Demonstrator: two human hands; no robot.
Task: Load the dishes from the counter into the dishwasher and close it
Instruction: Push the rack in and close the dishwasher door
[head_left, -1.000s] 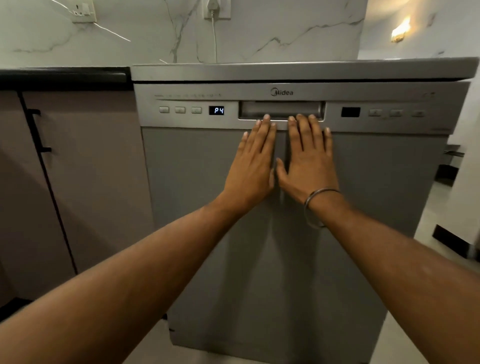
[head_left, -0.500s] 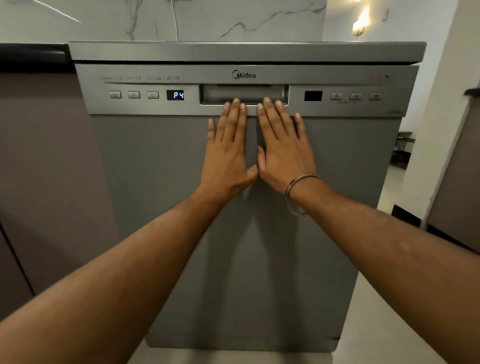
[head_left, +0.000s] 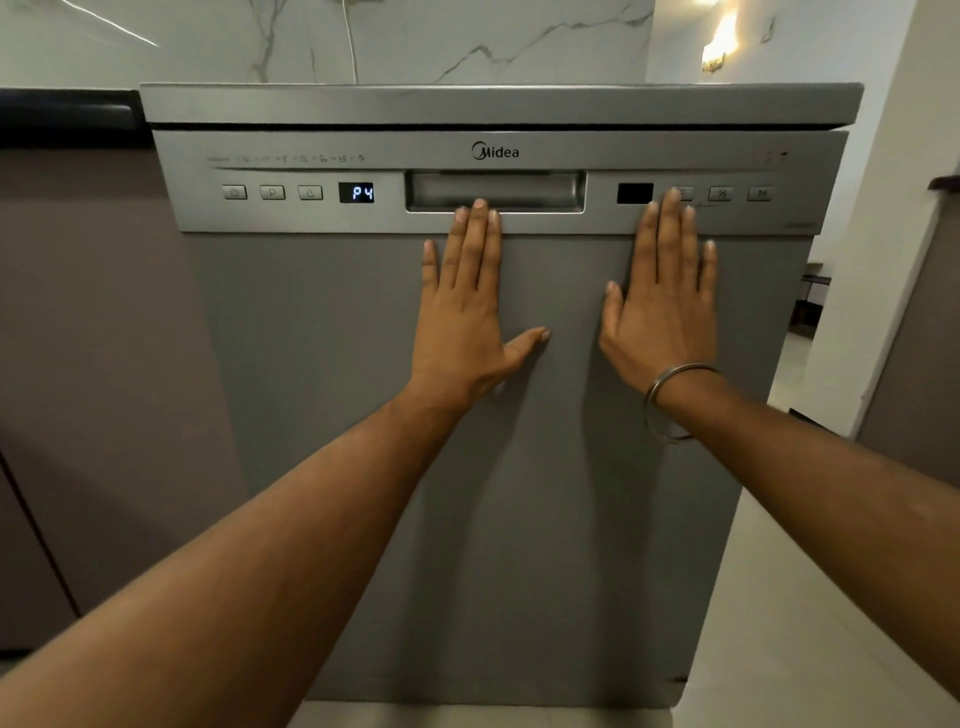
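The grey dishwasher (head_left: 322, 415) fills the view with its door upright against the body. Its control strip shows a lit display (head_left: 356, 193) reading P4 and a recessed handle (head_left: 495, 191) in the middle. My left hand (head_left: 465, 306) lies flat on the door with fingers spread, fingertips just under the handle. My right hand (head_left: 662, 296), with a metal bangle at the wrist, is flat near the door further right, fingertips over the right-hand buttons. Neither hand holds anything. No dishes are in view.
Brown cabinet fronts (head_left: 98, 364) stand to the left under a dark counter edge (head_left: 67, 117). A marble wall (head_left: 467, 36) rises behind. At the right are a white wall corner (head_left: 878, 208) and pale floor tiles (head_left: 779, 597).
My right hand has slid to the right, away from the left hand, which stays under the handle. The camera has come closer to the door.
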